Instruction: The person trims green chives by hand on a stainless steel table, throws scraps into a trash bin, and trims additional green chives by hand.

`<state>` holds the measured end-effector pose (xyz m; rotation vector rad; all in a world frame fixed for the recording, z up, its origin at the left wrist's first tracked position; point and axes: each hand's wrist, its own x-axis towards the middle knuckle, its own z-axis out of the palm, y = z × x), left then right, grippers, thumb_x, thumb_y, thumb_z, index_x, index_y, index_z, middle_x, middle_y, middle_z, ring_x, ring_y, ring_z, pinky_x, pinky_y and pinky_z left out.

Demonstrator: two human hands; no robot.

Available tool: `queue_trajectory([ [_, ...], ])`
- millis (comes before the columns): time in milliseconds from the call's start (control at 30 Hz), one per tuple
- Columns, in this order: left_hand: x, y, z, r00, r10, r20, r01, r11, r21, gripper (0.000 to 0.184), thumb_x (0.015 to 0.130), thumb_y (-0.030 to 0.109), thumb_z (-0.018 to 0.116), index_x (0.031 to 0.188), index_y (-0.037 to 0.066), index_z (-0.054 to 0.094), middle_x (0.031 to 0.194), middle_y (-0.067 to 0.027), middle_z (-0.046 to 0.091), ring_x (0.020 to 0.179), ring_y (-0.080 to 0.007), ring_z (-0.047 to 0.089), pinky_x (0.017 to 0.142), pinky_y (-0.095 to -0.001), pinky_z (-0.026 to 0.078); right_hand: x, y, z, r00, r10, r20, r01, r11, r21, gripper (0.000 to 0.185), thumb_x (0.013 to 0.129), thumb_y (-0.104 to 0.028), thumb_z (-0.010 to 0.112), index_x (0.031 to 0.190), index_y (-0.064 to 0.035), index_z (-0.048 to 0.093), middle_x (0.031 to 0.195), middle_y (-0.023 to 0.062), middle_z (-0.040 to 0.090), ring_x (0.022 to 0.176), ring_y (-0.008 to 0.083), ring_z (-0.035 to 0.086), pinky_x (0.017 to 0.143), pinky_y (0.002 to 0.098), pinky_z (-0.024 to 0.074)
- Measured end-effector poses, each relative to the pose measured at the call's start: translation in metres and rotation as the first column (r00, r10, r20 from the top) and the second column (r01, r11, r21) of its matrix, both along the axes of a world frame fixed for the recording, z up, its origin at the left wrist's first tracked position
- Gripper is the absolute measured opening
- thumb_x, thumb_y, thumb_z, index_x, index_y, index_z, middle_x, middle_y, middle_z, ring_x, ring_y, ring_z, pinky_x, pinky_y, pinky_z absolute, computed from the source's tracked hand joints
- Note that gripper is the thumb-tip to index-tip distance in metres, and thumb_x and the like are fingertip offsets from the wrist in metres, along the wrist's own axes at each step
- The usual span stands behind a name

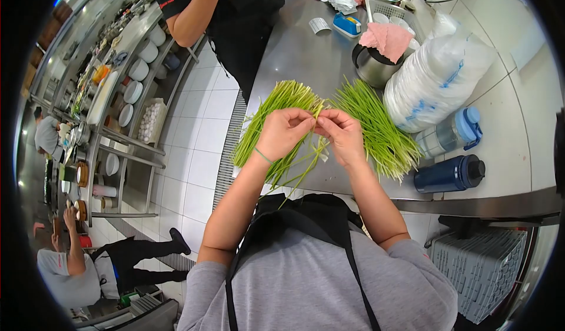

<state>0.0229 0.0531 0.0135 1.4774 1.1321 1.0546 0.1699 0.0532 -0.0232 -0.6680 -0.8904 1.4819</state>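
Observation:
My left hand [286, 132] and my right hand [342, 135] meet over the steel table, their fingertips pinched together on thin green stalks [318, 150] that hang down between them. Under and beside my left hand lies a bundle of long green stalks [259, 122], paler at its top end. Another green bundle [371, 119] spreads out to the right of my right hand, its pale ends toward the table's near edge. A thin green band circles my left wrist.
On the steel table [288, 48] stand a metal pitcher [374, 66] with a pink cloth, stacked white containers in plastic [435, 78], a clear bottle [444, 134] and a dark blue bottle [447, 174]. A person in black [241, 25] stands across at the left.

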Motion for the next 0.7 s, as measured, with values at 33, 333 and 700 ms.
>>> queue_trajectory([
  [33, 0.001, 0.000, -0.002, 1.000, -0.001, -0.001, 0.001, 1.000, -0.001, 0.013, 0.074, 0.010, 0.060, 0.077, -0.002, 0.062, 0.073, -0.0093, 0.063, 0.068, -0.0146, 0.061, 0.060, -0.0238, 0.047, 0.000, -0.002, 0.000, 0.998, 0.038, -0.044, -0.040, 0.997, -0.067, 0.014, 0.080, -0.006, 0.058, 0.090, 0.0017, 0.056, 0.083, 0.0069, 0.059, 0.074, 0.0129, 0.058, 0.069, 0.0277, 0.0503],
  [333, 0.004, -0.011, 0.017, 0.920, 0.117, -0.375, -0.045, 0.980, 0.195, 0.011, 0.070, 0.007, 0.064, 0.079, 0.002, 0.063, 0.090, -0.0113, 0.059, 0.081, -0.0173, 0.059, 0.068, -0.0275, 0.048, 0.006, -0.002, -0.002, 0.981, 0.098, -0.165, -0.125, 0.979, -0.159, 0.012, 0.079, -0.008, 0.059, 0.086, 0.0013, 0.058, 0.079, 0.0062, 0.059, 0.071, 0.0125, 0.057, 0.065, 0.0258, 0.0482],
  [700, -0.001, -0.005, 0.015, 0.951, 0.112, -0.288, -0.041, 0.969, 0.242, 0.018, 0.070, 0.012, 0.062, 0.081, -0.002, 0.063, 0.069, -0.0106, 0.063, 0.063, -0.0178, 0.061, 0.061, -0.0267, 0.047, -0.002, -0.006, 0.001, 0.995, 0.049, 0.088, -0.042, 0.996, -0.083, 0.008, 0.078, -0.008, 0.059, 0.083, -0.0011, 0.059, 0.069, 0.0014, 0.057, 0.061, 0.0069, 0.050, 0.055, 0.0201, 0.0403],
])
